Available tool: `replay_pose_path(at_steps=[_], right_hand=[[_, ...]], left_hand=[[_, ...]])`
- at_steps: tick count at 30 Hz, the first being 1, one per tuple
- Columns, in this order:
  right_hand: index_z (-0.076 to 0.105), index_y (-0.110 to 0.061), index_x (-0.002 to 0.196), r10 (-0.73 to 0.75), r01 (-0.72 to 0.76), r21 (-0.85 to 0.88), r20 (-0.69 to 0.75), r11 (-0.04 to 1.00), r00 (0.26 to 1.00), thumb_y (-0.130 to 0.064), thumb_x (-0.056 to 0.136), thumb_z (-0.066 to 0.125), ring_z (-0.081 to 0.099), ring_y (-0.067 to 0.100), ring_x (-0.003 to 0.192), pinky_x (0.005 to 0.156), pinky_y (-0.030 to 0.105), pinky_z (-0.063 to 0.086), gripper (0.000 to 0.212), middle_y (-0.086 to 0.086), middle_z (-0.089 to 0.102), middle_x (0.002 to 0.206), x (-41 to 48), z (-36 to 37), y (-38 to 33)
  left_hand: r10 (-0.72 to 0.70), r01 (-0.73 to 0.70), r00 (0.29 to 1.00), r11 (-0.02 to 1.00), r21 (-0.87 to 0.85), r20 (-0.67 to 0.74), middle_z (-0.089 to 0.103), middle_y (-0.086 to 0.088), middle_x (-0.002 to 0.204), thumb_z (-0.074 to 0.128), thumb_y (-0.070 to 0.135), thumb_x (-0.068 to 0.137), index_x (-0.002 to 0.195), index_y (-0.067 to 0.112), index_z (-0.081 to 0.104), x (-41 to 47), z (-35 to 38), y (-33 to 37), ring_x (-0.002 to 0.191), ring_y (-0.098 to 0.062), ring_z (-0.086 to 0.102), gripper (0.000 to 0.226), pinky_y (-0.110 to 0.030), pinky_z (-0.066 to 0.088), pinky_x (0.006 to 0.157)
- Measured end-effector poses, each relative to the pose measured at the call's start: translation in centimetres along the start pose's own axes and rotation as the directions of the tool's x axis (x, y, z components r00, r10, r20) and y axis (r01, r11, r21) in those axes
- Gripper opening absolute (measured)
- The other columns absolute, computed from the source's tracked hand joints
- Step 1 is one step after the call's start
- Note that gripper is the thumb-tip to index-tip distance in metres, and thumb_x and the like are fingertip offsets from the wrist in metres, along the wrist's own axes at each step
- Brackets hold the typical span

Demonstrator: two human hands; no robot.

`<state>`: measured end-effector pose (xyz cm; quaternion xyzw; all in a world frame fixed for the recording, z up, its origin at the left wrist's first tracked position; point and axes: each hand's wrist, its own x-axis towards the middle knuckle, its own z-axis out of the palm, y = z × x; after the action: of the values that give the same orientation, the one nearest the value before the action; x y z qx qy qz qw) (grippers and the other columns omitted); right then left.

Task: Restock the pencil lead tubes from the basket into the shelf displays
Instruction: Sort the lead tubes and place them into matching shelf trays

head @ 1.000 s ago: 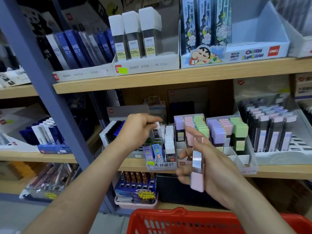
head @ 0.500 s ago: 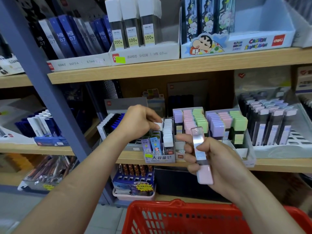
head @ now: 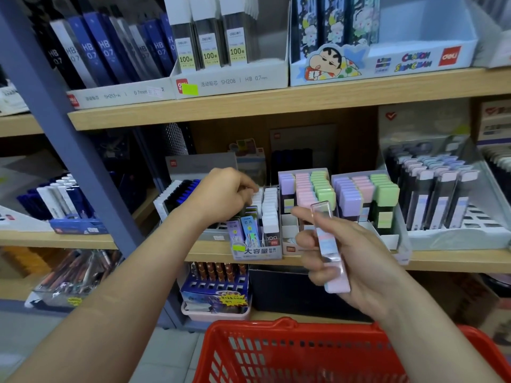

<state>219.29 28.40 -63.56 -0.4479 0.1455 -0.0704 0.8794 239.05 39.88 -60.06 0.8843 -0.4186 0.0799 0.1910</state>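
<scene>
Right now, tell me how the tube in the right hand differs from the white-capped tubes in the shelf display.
The pink-capped tube is clear-bodied; the white-capped tubes look dark-bodied. The pink-capped tube lies tilted in the right hand, cap down; the white-capped tubes stand caps up in their display box. Both are slim, rectangular lead tubes.

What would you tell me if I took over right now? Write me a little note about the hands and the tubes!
Left hand: fingers curled at the white-capped tubes in the small display box; grip unclear.
Right hand: holds a pink-capped tube, cap down, before the pastel displays.
Done: displays look mostly full.
Left: slot the tube in, probably a pink row; check the red basket.
</scene>
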Motion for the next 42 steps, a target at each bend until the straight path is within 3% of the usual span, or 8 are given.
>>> replay_pose_path(at_steps=[3, 6, 8, 15, 22, 28, 35, 42], right_hand=[[0.059, -0.014, 0.128, 0.062, -0.062, 0.005, 0.044, 0.998, 0.997, -0.05, 0.089, 0.052, 0.028, 0.01, 0.045, 0.043, 0.02, 0.014, 0.054, 0.004, 0.045, 0.067, 0.0, -0.2, -0.3], [0.055, -0.008, 0.13, 0.094, -0.091, -0.023, 0.129, 0.996, 0.987, -0.068, 0.091, 0.039, 0.026, 0.008, 0.047, 0.043, 0.019, 0.013, 0.073, 0.003, 0.045, 0.067, -0.1, -0.2, -0.5], [0.061, -0.014, 0.116, 0.086, -0.082, -0.03, 0.173, 0.996, 0.981, -0.07, 0.091, 0.037, 0.027, 0.008, 0.05, 0.041, 0.017, 0.016, 0.066, 0.003, 0.045, 0.069, -0.1, 0.0, -0.6], [0.068, -0.002, 0.111, -0.242, 0.244, -0.024, 0.054, 0.969, 0.969, -0.01, 0.08, 0.064, 0.063, 0.014, 0.068, 0.059, 0.021, 0.054, 0.032, 0.013, 0.069, 0.086, -1.4, -0.2, -1.9], [0.072, -0.008, 0.1, -0.491, 0.488, -0.06, -0.063, 0.871, 0.869, -0.009, 0.08, 0.066, 0.066, 0.011, 0.076, 0.065, 0.02, 0.054, 0.022, 0.004, 0.074, 0.086, -1.7, 0.5, -2.3], [0.076, -0.013, 0.094, -0.489, 0.465, -0.241, -0.046, 0.852, 0.871, -0.018, 0.096, 0.054, 0.07, 0.018, 0.085, 0.077, 0.033, 0.055, 0.023, 0.008, 0.076, 0.094, -1.8, 0.9, -1.8], [0.077, -0.02, 0.093, -0.498, 0.425, -0.499, -0.015, 0.755, 0.867, -0.019, 0.09, 0.066, 0.071, 0.009, 0.07, 0.063, 0.029, 0.054, 0.012, 0.0, 0.077, 0.081, -2.3, 1.1, -1.6], [0.078, -0.022, 0.079, -0.562, 0.453, -0.645, 0.044, 0.615, 0.826, -0.023, 0.086, 0.071, 0.071, 0.008, 0.072, 0.066, 0.026, 0.055, 0.009, -0.004, 0.076, 0.074, -2.1, 1.2, -1.0]], left_hand=[[0.083, -0.096, 0.993, 0.981, -0.169, -0.082, 0.072, 0.01, 0.088, 0.057, 0.025, 0.096, 0.107, 0.024, 0.072, -1.3, -0.8, 2.0, 0.084, -0.006, 0.065, 0.019, -0.031, 0.053, 0.083], [0.217, -0.109, 0.969, 0.809, -0.578, 0.121, 0.072, 0.007, 0.093, 0.061, 0.026, 0.092, 0.11, 0.027, 0.069, -3.1, -2.2, 5.4, 0.076, -0.001, 0.063, 0.02, -0.021, 0.053, 0.067], [0.29, -0.131, 0.938, 0.805, -0.578, 0.191, 0.072, 0.005, 0.095, 0.069, 0.019, 0.086, 0.11, 0.028, 0.07, -3.7, -2.2, 6.8, 0.081, -0.006, 0.066, 0.026, -0.021, 0.054, 0.071], [0.066, 0.025, 0.995, 0.59, -0.807, 0.079, 0.069, -0.008, 0.074, 0.071, -0.001, 0.077, 0.088, 0.013, 0.07, -3.4, -3.1, 5.1, 0.065, -0.017, 0.066, 0.018, -0.026, 0.055, 0.06], [0.041, 0.142, 0.981, 0.523, -0.841, 0.191, 0.071, -0.013, 0.07, 0.071, 0.003, 0.079, 0.089, 0.011, 0.068, -4.9, -2.4, 6.5, 0.058, -0.019, 0.068, 0.014, -0.024, 0.056, 0.055], [0.125, 0.071, 0.976, 0.594, -0.802, 0.179, 0.071, -0.009, 0.077, 0.07, 0.012, 0.082, 0.084, 0.012, 0.074, -5.3, -2.9, 6.8, 0.069, -0.014, 0.066, 0.005, -0.023, 0.053, 0.062], [0.182, 0.036, 0.969, 0.565, -0.824, 0.167, 0.069, -0.011, 0.089, 0.057, 0.023, 0.089, 0.11, 0.015, 0.071, -5.4, -4.5, 6.7, 0.069, -0.018, 0.06, 0.027, -0.026, 0.054, 0.061], [0.141, 0.005, 0.981, 0.664, -0.747, 0.132, 0.072, -0.009, 0.072, 0.069, 0.013, 0.081, 0.087, 0.008, 0.072, -5.4, -4.2, 6.8, 0.064, -0.017, 0.066, 0.008, -0.024, 0.056, 0.063]])
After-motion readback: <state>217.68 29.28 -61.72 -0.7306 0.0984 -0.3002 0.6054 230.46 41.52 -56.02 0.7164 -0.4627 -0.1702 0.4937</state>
